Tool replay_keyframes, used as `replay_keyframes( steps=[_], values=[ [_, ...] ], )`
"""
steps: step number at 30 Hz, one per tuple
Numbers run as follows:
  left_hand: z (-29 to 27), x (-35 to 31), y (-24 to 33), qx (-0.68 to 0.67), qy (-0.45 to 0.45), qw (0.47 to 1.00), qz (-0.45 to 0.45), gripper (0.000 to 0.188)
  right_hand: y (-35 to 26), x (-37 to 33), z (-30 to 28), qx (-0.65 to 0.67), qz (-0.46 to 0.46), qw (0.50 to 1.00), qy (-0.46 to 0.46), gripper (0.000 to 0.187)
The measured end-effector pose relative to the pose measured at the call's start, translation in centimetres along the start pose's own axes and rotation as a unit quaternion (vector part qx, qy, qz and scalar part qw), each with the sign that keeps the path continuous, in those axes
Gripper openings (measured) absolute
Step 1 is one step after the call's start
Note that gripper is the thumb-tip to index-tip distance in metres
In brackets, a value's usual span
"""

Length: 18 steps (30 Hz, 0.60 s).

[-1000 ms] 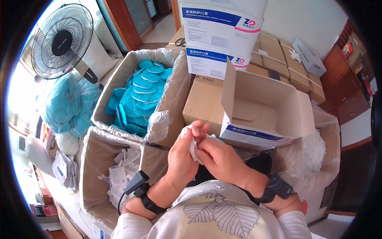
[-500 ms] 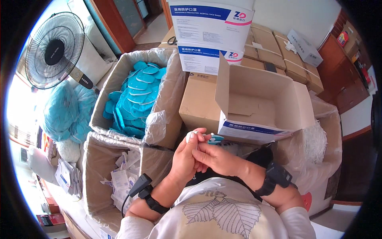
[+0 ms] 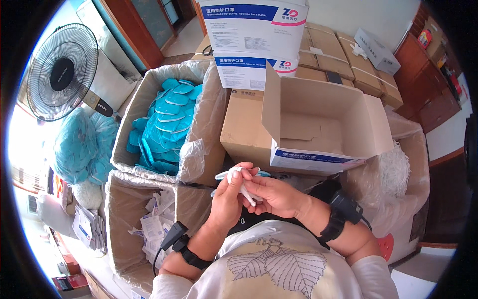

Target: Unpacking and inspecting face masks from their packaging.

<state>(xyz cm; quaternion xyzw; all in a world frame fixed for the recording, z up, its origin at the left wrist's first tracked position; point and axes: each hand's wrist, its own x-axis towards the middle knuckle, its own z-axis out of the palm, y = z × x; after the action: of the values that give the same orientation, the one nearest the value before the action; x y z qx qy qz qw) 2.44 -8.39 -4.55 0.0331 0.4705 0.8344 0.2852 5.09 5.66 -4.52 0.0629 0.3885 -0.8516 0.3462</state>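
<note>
Your left hand point(image 3: 226, 199) and right hand point(image 3: 280, 196) held one white item point(image 3: 246, 191) in closed grip; beyond stood one open carton point(image 3: 326, 107), leftward one box point(image 3: 211, 122) of turquoise pieces point(image 3: 167, 119).

Ahead and to the right of the left fingers point(image 3: 244, 165) and right fingers point(image 3: 261, 187), the carton's point(image 3: 318, 107) front wall obstructs low forward travel; its top is open to entry from above. The left flap point(image 3: 272, 104) stands up, blocking sideways access from the mask bin point(image 3: 210, 94). The box stack point(image 3: 254, 30) closes off space behind that flap. Mask bin and packet bin point(image 3: 121, 209) are open-topped. The right flap point(image 3: 377, 122) leans outward toward the string bin point(image 3: 419, 162).
</note>
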Motion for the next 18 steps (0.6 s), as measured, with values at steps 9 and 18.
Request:
replay_keyframes(
  steps=[9,18],
  values=[
    [0.3,0.3,-0.7,0.0,0.032,0.999,0.037,0.03,-0.4,-0.1,0.5,-0.09,0.005,0.995,0.038,0.023],
    [-1.8,1.6,0.6,-0.293,0.078,0.951,-0.058,0.024,0.4,-0.6,1.2,-0.501,-0.16,0.844,0.104,0.026]
  ],
)
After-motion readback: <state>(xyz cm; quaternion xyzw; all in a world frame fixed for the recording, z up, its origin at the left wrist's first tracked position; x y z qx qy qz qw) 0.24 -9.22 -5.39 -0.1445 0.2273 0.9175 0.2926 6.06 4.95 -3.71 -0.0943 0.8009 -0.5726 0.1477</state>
